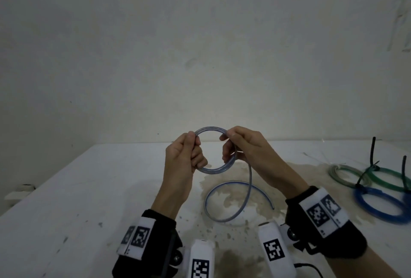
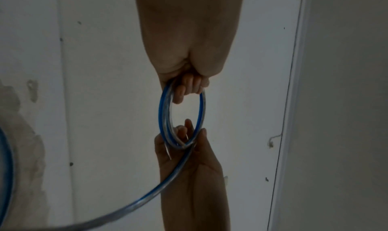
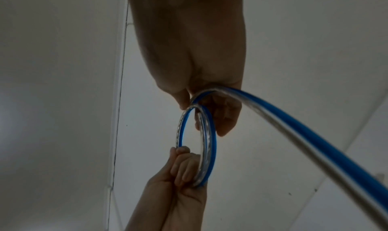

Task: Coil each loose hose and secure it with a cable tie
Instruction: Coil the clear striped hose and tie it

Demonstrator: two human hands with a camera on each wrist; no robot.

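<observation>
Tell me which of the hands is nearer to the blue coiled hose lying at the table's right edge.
Right. The right hand holds the clear hose's loop on the side toward the blue coiled hose; the left hand grips the loop's far side, farther away.

I see my left hand (image 1: 185,155) and right hand (image 1: 242,148) gripping opposite sides of the hose (image 1: 229,199) coil; its tail hangs below my right grip onto the table (image 1: 89,188).

Clear blue-striped hose (image 1: 215,167), part-coiled (two loops) above the table, tail trailing down.
</observation>
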